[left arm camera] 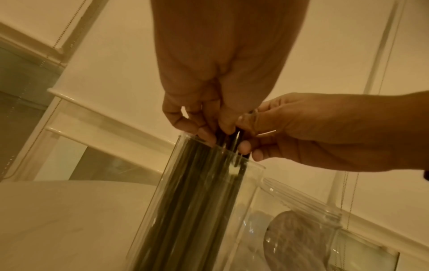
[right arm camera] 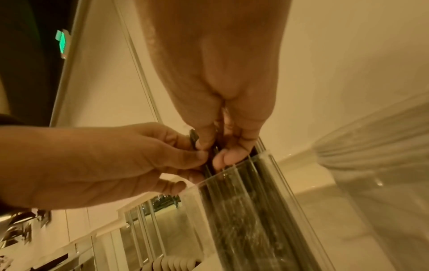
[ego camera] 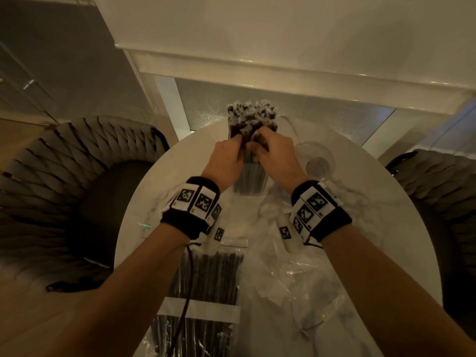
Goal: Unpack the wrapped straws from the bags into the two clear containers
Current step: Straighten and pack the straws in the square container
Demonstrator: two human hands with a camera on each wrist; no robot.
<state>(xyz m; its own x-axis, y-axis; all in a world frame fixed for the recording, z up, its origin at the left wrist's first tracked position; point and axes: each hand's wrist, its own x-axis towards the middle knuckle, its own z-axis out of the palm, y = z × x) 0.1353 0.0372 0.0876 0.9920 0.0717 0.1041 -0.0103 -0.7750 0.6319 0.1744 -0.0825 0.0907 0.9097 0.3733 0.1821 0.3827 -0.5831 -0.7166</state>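
Observation:
A tall clear container (ego camera: 249, 180) stands mid-table, packed with dark wrapped straws (ego camera: 251, 113) whose white wrapper tips stick up. Both hands meet just above its rim. My left hand (ego camera: 239, 145) pinches a few straws (left arm camera: 204, 192) at the near left side, fingers (left arm camera: 204, 134) curled at the container's (left arm camera: 160, 201) edge. My right hand (ego camera: 255, 143) pinches neighbouring straws (right arm camera: 243, 210), fingertips (right arm camera: 223, 157) down inside the container's (right arm camera: 290, 210) mouth. A second clear, ribbed round container (ego camera: 315, 158) sits just to the right. A sealed bag of dark straws (ego camera: 208, 284) lies near me.
Crumpled clear plastic bags (ego camera: 301, 276) cover the near right of the round white table (ego camera: 144, 215). Woven chairs stand at the left (ego camera: 64, 189) and right (ego camera: 443, 197). A white sill and wall (ego camera: 283, 70) close off the far side.

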